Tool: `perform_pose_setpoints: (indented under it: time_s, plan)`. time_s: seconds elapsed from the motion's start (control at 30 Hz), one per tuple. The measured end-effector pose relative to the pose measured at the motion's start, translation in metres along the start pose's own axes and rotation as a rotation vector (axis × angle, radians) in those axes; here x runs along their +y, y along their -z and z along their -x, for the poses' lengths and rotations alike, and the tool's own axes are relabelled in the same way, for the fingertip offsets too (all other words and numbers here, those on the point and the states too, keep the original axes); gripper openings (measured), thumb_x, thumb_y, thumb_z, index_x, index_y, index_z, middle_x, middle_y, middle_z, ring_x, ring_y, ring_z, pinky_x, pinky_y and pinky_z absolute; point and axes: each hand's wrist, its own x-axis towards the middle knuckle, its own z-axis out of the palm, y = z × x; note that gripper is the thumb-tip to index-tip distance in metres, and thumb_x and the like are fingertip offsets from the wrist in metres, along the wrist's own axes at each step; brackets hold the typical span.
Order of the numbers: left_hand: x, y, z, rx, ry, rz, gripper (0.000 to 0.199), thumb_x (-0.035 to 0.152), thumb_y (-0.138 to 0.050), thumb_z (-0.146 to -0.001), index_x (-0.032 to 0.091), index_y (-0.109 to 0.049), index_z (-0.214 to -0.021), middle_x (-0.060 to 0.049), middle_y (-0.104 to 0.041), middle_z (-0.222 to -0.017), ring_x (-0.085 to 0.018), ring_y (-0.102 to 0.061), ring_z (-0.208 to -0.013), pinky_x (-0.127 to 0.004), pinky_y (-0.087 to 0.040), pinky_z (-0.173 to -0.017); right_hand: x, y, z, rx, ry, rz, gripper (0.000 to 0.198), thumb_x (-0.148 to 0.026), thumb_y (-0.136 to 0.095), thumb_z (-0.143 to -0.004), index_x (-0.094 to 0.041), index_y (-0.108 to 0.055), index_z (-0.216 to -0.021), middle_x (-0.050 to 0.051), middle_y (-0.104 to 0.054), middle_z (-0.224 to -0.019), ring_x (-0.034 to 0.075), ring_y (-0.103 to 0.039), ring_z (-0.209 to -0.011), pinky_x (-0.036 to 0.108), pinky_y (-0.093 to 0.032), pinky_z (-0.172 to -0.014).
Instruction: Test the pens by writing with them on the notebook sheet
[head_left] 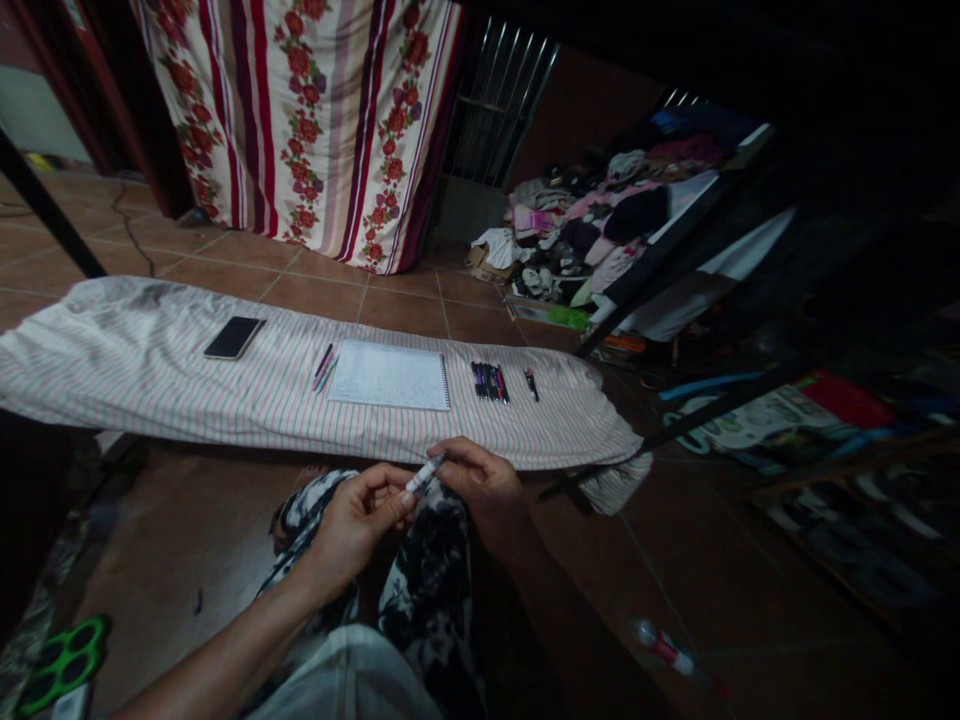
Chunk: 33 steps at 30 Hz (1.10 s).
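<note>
Above my lap, my left hand (375,510) pinches the lower end of a white marker-like pen (424,474) with dark printing. My right hand (478,480) has its fingertips closed around the pen's upper end, which they partly hide. Past my hands, a spiral notebook (388,375) lies open on a striped cloth (247,395), with faint writing on its page. Beside its left edge rest several pens (325,368). To its right is a row of dark pens (490,382), and a little farther right a small dark item (531,384) lies apart.
A phone (235,338) lies on the cloth's left part. Beyond hangs a floral curtain (300,130); a heap of clothes (600,220) is at the back right. On the floor are a plastic bottle (664,646) at right and a green object with round holes (64,660) at left.
</note>
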Motion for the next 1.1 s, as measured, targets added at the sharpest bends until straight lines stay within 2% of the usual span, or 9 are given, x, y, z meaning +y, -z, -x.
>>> perform_pose_setpoints:
  time_s: [0.1, 0.23, 0.57, 0.8, 0.97, 1.1]
  plan:
    - [-0.0005, 0.0005, 0.0007, -0.001, 0.0, 0.003, 0.021, 0.031, -0.068, -0.064, 0.013, -0.064, -0.074, 0.002, -0.058, -0.055, -0.009, -0.049, -0.053, -0.019, -0.038, -0.052, -0.0009, 0.0013, 0.0, -0.005, 0.078, 0.084, 0.016, -0.028, -0.061, -0.072, -0.022, -0.069, -0.085, 0.0, -0.062, -0.085, 0.012, -0.056, -0.077, 0.022, -0.042, -0.068]
    - [-0.0005, 0.0005, 0.0013, -0.011, 0.008, 0.011, 0.021, 0.03, -0.069, -0.062, 0.014, -0.064, -0.074, 0.002, -0.058, -0.055, -0.009, -0.049, -0.052, -0.02, -0.038, -0.051, -0.0013, 0.0021, -0.0018, 0.001, 0.123, 0.119, 0.013, -0.026, -0.061, -0.072, -0.022, -0.07, -0.081, 0.001, -0.064, -0.084, 0.013, -0.057, -0.08, 0.024, -0.043, -0.072]
    - [-0.0026, -0.0012, -0.0006, -0.011, 0.005, 0.021, 0.024, 0.032, -0.07, -0.062, 0.013, -0.063, -0.075, 0.002, -0.057, -0.054, -0.009, -0.048, -0.051, -0.02, -0.037, -0.051, -0.0031, -0.0013, -0.0012, 0.046, 0.029, 0.02, 0.011, -0.027, -0.065, -0.066, -0.019, -0.066, -0.074, -0.002, -0.061, -0.071, 0.011, -0.055, -0.066, 0.022, -0.042, -0.061]
    - [-0.0019, 0.0008, 0.0001, -0.016, 0.006, 0.0, 0.023, 0.034, -0.068, -0.064, 0.013, -0.063, -0.074, 0.002, -0.057, -0.056, -0.01, -0.049, -0.054, -0.02, -0.038, -0.052, 0.0009, 0.001, -0.0006, 0.01, -0.008, 0.029, 0.022, -0.033, -0.063, -0.069, -0.02, -0.068, -0.087, 0.001, -0.061, -0.081, 0.012, -0.055, -0.071, 0.024, -0.044, -0.065]
    - [-0.0026, 0.0014, 0.0001, -0.044, 0.01, -0.004, 0.022, 0.032, -0.067, -0.066, 0.013, -0.063, -0.075, 0.002, -0.057, -0.057, -0.009, -0.048, -0.054, -0.02, -0.038, -0.052, 0.0027, 0.0019, -0.0021, -0.017, 0.035, 0.04, 0.018, -0.031, -0.064, -0.068, -0.02, -0.069, -0.082, 0.002, -0.062, -0.085, 0.013, -0.056, -0.076, 0.024, -0.044, -0.069]
    - [-0.0008, -0.0001, 0.0002, -0.04, 0.009, -0.01, 0.024, 0.034, -0.068, -0.064, 0.013, -0.063, -0.075, 0.002, -0.057, -0.055, -0.01, -0.048, -0.052, -0.021, -0.038, -0.052, 0.0022, 0.0008, -0.0021, -0.015, -0.014, -0.011, 0.016, -0.031, -0.065, -0.068, -0.02, -0.068, -0.079, 0.0, -0.062, -0.077, 0.012, -0.056, -0.069, 0.023, -0.043, -0.065]
